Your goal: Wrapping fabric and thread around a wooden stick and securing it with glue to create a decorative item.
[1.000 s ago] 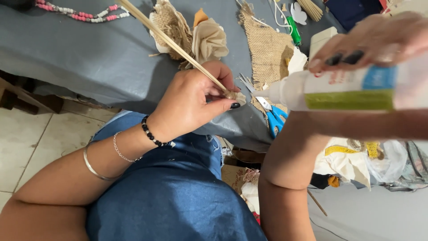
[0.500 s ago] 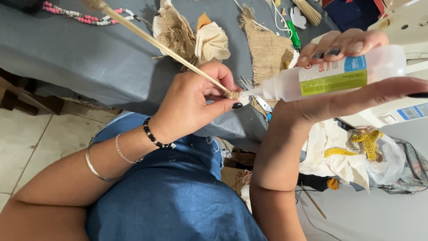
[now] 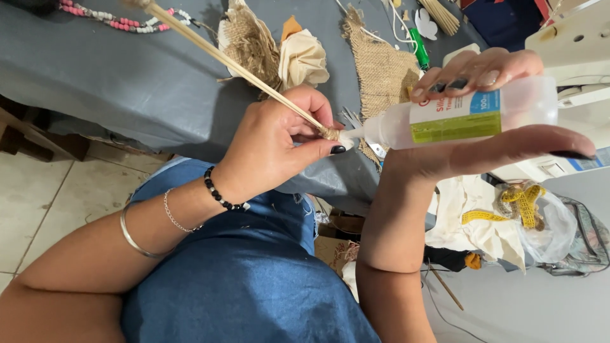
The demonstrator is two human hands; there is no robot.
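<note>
A grey surface [image 3: 114,82] sits over floor tiles [image 3: 38,203]. The left hand [image 3: 273,152] pinches a stick [image 3: 235,67] (running toward 10 o'clock). The right hand [image 3: 489,121] grips a glue bottle [image 3: 457,117], tip touching the stick's end.

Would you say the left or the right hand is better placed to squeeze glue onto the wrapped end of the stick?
Right, probably. The right hand grips the glue bottle, its nozzle at the stick's wrapped tip, while the left hand is occupied pinching that stick.
</note>
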